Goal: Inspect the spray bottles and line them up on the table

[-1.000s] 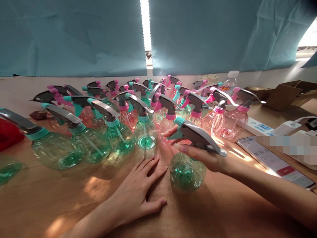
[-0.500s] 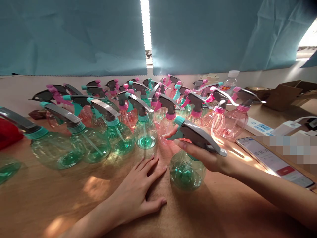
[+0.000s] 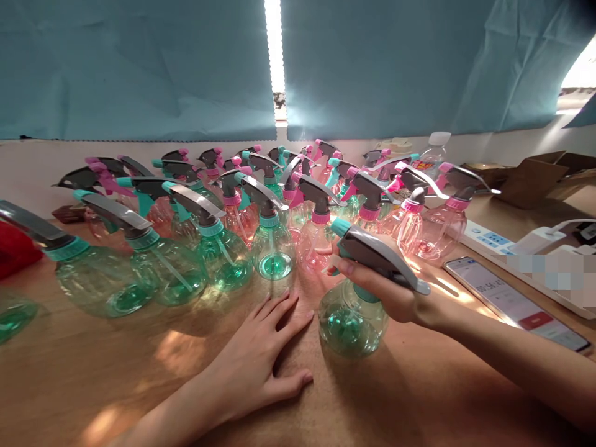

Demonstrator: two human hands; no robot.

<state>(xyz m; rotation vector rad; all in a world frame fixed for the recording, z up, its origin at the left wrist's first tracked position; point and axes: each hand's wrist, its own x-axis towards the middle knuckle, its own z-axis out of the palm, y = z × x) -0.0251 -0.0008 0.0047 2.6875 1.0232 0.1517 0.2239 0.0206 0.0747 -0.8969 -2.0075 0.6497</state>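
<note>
A green spray bottle (image 3: 352,323) with a grey and teal spray head stands upright on the wooden table (image 3: 186,397). My right hand (image 3: 386,288) is wrapped round its neck and trigger, under the grey head, with the fingers curled in. Flat on the table to the left of that bottle lies my left hand (image 3: 267,354), fingers spread and holding nothing. Just beyond my left hand stands another green spray bottle (image 3: 274,251), and a pink one (image 3: 316,242) is to its right.
Several more green and pink spray bottles (image 3: 170,264) fill the back and left. At the right are a phone (image 3: 516,304) showing a timer, a power strip (image 3: 493,239) and a cardboard box (image 3: 535,180). A red object (image 3: 16,248) sits at the left edge.
The fingers of my right hand have curled inward, and the trigger is drawn back toward the bottle's neck. My left hand has stayed where it was.
</note>
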